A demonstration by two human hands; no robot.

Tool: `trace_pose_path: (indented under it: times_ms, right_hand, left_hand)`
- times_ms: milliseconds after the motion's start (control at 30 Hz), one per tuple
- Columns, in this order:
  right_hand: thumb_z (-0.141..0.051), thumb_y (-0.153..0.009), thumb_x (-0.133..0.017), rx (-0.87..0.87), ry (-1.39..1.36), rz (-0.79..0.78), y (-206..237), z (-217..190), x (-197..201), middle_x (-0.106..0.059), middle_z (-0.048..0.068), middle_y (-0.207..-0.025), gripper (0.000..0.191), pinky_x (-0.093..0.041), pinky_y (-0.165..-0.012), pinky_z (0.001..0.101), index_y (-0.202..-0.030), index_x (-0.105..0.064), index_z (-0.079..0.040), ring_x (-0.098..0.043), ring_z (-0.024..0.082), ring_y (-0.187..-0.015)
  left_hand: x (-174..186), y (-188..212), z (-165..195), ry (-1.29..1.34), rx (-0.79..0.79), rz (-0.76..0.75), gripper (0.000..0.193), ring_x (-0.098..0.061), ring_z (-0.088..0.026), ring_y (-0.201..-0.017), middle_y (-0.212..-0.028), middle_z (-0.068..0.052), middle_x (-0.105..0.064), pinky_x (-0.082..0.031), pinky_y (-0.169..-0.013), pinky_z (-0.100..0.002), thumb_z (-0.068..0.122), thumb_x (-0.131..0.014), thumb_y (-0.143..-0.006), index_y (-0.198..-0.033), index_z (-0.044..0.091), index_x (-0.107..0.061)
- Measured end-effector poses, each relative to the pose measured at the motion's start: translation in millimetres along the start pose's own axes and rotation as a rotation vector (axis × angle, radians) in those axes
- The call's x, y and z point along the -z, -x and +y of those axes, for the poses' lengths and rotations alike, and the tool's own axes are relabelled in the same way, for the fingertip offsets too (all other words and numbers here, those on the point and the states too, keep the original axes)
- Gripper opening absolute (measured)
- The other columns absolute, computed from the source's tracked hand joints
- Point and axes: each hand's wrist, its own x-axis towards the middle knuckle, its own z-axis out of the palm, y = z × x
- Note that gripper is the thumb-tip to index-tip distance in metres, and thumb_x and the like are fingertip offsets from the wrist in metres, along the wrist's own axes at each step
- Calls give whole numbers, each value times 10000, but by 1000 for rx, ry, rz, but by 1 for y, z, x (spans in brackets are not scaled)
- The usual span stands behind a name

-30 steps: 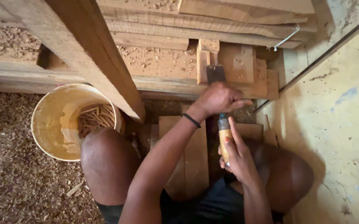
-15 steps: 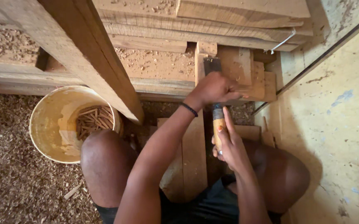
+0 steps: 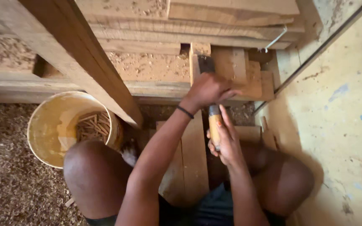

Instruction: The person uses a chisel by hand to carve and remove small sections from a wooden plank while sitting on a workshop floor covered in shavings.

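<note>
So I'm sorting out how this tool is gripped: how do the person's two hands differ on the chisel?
The left hand sits farther forward, over the dark metal blade, knuckles up, with a black band at its wrist. The right hand sits back, fingers lying along the yellow wooden handle, wrist bare. Both touch the one chisel, pointed at the pale wooden blocks.

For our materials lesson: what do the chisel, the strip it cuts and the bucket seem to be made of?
Chisel: dark, dull blade, probably steel; glossy yellowish handle, wood or plastic, gripped by the right hand.
Strip: bare, unfinished wood, grain showing.
Bucket: smooth, thin yellow wall, likely plastic, dusty.
</note>
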Motion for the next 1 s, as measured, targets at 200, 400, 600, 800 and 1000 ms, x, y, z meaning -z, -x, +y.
trace_pose_path:
  times_ms: [200, 400, 600, 800, 1000]
  right_hand:
    - [-353, -1009, -469, 122, -178, -17, 7, -5, 17, -583, 122, -796, 700, -379, -303, 247, -1646, -179, -324, -491, 126, -388]
    - [-364, -1013, -467, 159, -49, 121, 9, 6, 29, -588, 117, -815, 697, -374, -301, 249, -1651, -192, -311, -470, 126, -377]
    - [-335, -1002, -488, 64, 25, 121, 3, 31, 29, -573, 99, -751, 674, -358, -281, 259, -1629, -240, -321, -482, 135, -367]
    - [-356, -1009, -526, 87, 117, 137, 1, 37, 33, -586, 110, -754, 683, -391, -315, 258, -1636, -260, -303, -508, 132, -402]
    - [-402, -995, -513, 76, 138, 118, 4, 34, 31, -592, 97, -771, 693, -369, -309, 244, -1627, -249, -295, -503, 125, -400]
  left_hand:
    - [14, 41, 5, -48, 182, 172, 261, -687, -241, -772, -850, -68, -692, -568, -684, -382, 380, -749, -944, -955, 123, -701]
    - [38, 70, -13, -321, 328, 322, 498, -616, -331, -1119, -1217, -130, -632, -520, -942, -438, 425, -807, -879, -1206, 82, -655]
    - [37, 61, -11, -322, 365, 201, 614, -574, -341, -1129, -1265, -118, -596, -439, -979, -473, 431, -813, -826, -1320, 100, -657]
    - [34, 57, -5, -299, 366, 229, 511, -616, -277, -1136, -1235, -54, -630, -448, -1016, -455, 411, -802, -859, -1292, 167, -683]
    - [32, 58, -9, -322, 425, 232, 474, -634, -283, -1102, -1192, -76, -643, -456, -986, -457, 414, -806, -877, -1245, 139, -691]
